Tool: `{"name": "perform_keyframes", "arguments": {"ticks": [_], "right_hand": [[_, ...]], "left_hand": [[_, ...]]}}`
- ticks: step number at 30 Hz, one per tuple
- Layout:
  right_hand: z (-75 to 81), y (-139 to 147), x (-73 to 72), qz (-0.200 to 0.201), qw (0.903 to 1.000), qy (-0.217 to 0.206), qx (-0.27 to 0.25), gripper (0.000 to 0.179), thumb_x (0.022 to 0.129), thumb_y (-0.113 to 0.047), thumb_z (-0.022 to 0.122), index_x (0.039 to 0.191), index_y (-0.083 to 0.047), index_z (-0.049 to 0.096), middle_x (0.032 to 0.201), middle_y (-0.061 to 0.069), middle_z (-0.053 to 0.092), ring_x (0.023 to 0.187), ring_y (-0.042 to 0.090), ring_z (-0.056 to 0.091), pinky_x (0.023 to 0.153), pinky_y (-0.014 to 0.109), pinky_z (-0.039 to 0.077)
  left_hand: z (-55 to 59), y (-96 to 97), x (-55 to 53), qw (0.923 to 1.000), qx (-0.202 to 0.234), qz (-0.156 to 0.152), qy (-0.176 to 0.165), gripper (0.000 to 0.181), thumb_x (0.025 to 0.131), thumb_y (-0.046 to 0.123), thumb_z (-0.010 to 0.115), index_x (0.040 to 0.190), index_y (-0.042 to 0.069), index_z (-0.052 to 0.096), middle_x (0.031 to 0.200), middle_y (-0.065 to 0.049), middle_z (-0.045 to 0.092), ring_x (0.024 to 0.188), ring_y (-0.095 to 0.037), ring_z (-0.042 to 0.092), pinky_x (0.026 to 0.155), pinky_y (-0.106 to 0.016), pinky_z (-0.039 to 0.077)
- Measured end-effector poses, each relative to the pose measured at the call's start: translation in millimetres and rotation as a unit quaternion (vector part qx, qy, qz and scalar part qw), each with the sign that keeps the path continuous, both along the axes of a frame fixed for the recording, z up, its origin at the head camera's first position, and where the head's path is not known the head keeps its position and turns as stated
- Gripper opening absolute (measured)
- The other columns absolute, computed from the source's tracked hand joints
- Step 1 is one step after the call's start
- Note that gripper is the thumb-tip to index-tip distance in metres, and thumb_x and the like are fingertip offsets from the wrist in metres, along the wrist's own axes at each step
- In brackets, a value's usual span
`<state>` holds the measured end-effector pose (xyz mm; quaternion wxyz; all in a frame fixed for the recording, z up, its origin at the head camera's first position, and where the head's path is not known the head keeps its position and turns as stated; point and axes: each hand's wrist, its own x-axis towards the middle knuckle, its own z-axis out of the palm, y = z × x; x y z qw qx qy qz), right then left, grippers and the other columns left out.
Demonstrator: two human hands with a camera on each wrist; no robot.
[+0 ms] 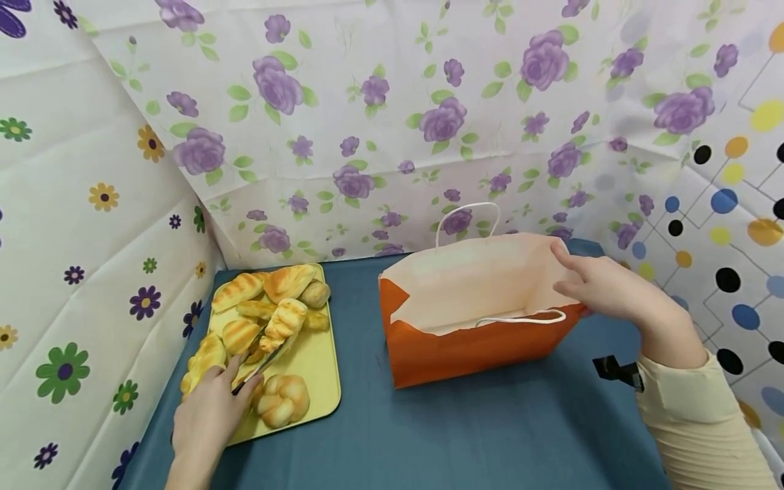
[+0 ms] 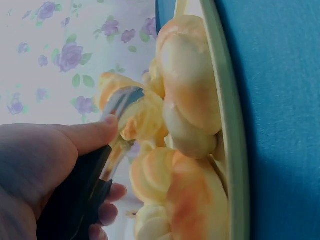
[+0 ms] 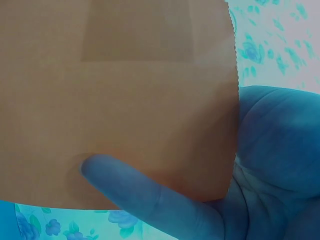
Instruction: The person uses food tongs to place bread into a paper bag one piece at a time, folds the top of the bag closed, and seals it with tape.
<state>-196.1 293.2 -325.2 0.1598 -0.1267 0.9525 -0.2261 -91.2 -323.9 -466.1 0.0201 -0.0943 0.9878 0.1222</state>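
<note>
My left hand (image 1: 211, 408) grips a pair of tongs (image 2: 80, 192) by their black handles, over the yellow tray (image 1: 327, 381) on the left. A golden ridged bread roll (image 1: 286, 321) sits between the tongs' metal ends, above the other breads. My right hand (image 1: 603, 286) holds the right side of an orange paper bag (image 1: 465, 357) at its rim. In the right wrist view one digit (image 3: 145, 192) lies across the paper; the rest of that hand is partly hidden behind it. The bag stands with its mouth open, showing a pale inside.
Several breads lie on the tray, among them a knotted roll (image 1: 283, 401) near the front and a long loaf (image 1: 239, 291) at the back. One white handle (image 1: 468, 206) of the bag stands up, the other droops over the front rim. Patterned cloth walls surround the blue table (image 1: 367, 435).
</note>
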Motion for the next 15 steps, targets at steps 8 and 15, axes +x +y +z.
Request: {"name": "perform_keyframes", "arguments": {"ticks": [8,15], "right_hand": [[-0.8,1,-0.4,0.006,0.9999,0.012,0.008,0.083,0.112,-0.033,0.058,0.172,-0.010,0.006,0.077,0.006,0.056,0.064,0.020,0.060,0.070,0.039,0.049],[-1.5,2,-0.5,0.008,0.9999,0.011,0.006,0.081,0.112,-0.028,0.057,0.172,-0.009,0.005,0.077,0.006,0.055,0.064,0.020,0.059,0.068,0.039,0.048]], "left_hand": [[16.8,18.5,6.1,0.9920,0.030,-0.018,0.121,0.075,0.102,0.060,0.067,0.153,0.005,0.059,0.115,-0.023,0.067,0.061,-0.025,0.059,0.049,-0.041,0.045],[50.8,46.1,1.7,0.9748,0.046,-0.071,0.206,0.067,0.100,0.053,0.073,0.148,0.006,0.066,0.119,-0.018,0.071,0.076,-0.028,0.068,0.059,-0.046,0.053]]}}
